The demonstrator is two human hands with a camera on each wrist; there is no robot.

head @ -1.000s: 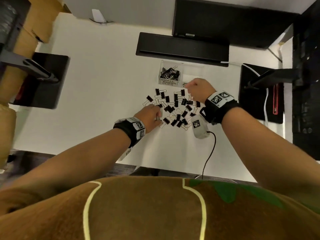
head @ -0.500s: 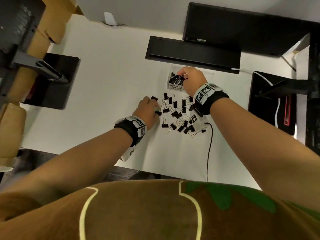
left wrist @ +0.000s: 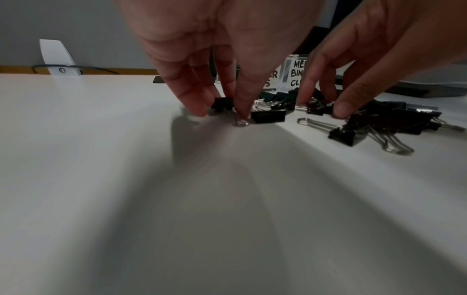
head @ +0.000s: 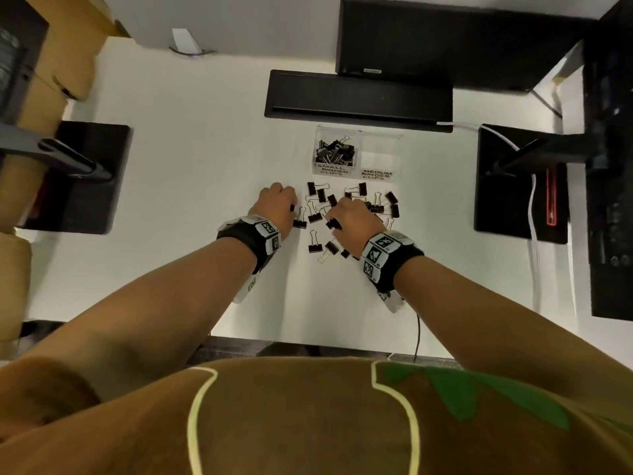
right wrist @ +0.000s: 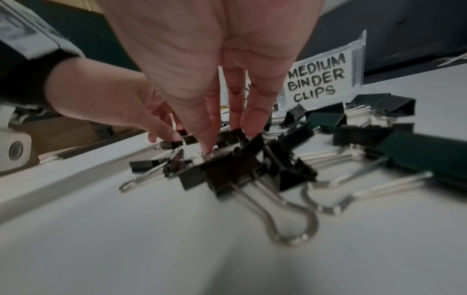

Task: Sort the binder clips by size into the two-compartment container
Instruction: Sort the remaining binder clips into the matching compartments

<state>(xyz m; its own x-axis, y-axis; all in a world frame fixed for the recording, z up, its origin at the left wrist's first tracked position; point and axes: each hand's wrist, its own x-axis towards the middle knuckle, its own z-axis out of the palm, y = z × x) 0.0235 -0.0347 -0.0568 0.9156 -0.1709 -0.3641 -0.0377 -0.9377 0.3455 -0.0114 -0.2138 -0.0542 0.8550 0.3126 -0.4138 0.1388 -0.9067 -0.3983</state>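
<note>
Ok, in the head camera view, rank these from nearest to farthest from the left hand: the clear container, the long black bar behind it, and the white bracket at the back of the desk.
1. Clear container, ahead and to the right of the left hand.
2. Long black bar, just behind the container.
3. White bracket, far back, by the wall.

Loose binder clips (head: 346,217) crowd desk (head: 191,159) centre, just short of two-compartment container (head: 358,154). Left hand (head: 276,208) and right hand (head: 349,219) sit among clips. Black bar (head: 358,96) blocks far edge behind container. Black pads (head: 78,178) (head: 510,180) flank left and right edges. Bare desk between left pad and clips; bare strip along near edge.
</note>
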